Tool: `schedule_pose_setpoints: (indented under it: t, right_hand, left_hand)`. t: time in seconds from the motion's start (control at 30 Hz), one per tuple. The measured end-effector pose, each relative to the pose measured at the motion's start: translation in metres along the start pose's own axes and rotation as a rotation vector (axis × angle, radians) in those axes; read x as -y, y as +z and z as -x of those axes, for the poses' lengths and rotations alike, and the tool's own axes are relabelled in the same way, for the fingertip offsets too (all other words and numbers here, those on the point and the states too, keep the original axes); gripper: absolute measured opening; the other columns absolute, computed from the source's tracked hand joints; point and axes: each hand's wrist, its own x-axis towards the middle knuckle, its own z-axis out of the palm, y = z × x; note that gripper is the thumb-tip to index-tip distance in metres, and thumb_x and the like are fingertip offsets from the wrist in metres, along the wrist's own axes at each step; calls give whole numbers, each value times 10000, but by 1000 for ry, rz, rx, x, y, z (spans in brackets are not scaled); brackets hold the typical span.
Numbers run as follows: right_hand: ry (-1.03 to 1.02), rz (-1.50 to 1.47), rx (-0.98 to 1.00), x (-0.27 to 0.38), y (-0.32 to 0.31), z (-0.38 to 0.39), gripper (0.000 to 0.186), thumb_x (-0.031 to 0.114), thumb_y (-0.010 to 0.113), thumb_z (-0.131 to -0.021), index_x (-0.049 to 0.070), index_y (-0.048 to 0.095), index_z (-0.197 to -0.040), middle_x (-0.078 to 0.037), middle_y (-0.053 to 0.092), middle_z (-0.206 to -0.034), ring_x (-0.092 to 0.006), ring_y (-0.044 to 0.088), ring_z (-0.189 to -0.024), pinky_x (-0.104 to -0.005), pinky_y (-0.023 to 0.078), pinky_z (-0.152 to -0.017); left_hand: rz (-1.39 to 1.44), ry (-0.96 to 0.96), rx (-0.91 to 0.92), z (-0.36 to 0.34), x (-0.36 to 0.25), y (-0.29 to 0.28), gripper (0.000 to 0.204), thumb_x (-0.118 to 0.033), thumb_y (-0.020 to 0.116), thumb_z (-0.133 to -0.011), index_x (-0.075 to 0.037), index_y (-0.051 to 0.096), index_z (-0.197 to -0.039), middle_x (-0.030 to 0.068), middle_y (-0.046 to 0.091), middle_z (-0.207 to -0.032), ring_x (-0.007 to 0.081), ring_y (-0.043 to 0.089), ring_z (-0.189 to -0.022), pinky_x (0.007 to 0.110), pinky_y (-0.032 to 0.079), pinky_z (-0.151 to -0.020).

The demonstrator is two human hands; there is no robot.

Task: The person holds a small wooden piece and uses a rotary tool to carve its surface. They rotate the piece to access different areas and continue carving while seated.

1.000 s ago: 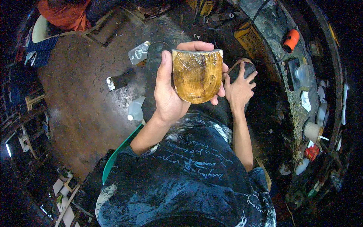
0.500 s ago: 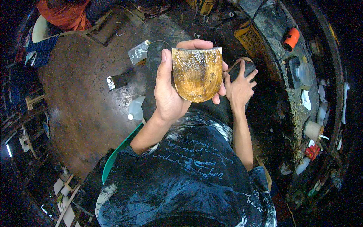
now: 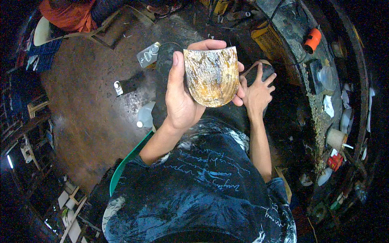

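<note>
Head view: shows one long, grey, rough-sided ledge [image 3: 292, 30]; one bare left hand [image 3: 182, 107] closed around one glossy, brown-and-amber, U-shaped plate [image 3: 212, 77], straight edge farthest out; one bare right hand [image 3: 258, 97] splayed on one dark rounded surface [image 3: 266, 73], just right of the plate; one orange cylinder [image 3: 312, 41] toward the ledge's far end.

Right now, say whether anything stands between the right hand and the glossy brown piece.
Yes: fingertips of the left hand, which holds the brown piece, show past its right edge, toward the right hand. Nothing else visible intervenes.
</note>
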Motion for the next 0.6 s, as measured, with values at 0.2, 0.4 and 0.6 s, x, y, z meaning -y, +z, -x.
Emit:
schedule_pose_setpoints:
  t: [0.2, 0.4, 0.6]
  right_hand:
    - [-5, -8, 6, -1, 0, 0, 896, 635, 719, -944, 320, 346, -1696, -389, 326, -1660, -616, 577, -1261, -622, 644, -788]
    - [-2, -17, 16, 1, -2, -1, 890, 629, 715, -949, 320, 344, -1696, -388, 323, -1662, -622, 570, -1267, -626, 641, -799]
    - [-4, -11, 16, 2, -4, 0, 880, 620, 716, -953, 318, 348, -1693, -388, 327, -1659, -616, 573, -1261, -622, 641, -805]
  left_hand:
    - [-24, 15, 11, -1, 1, -1, 791, -696, 217, -1125, -38, 426, -1511, 318, 679, -1238, 426, 758, -899, 541, 684, -759]
    - [-1, 13, 24, 0, 0, -2, 795, -704, 223, -1121, -43, 423, -1514, 316, 676, -1250, 434, 756, -912, 552, 684, -769]
    - [12, -12, 8, 1, 0, -2, 796, -708, 226, -1119, -49, 427, -1517, 310, 671, -1277, 440, 756, -940, 573, 685, -799]
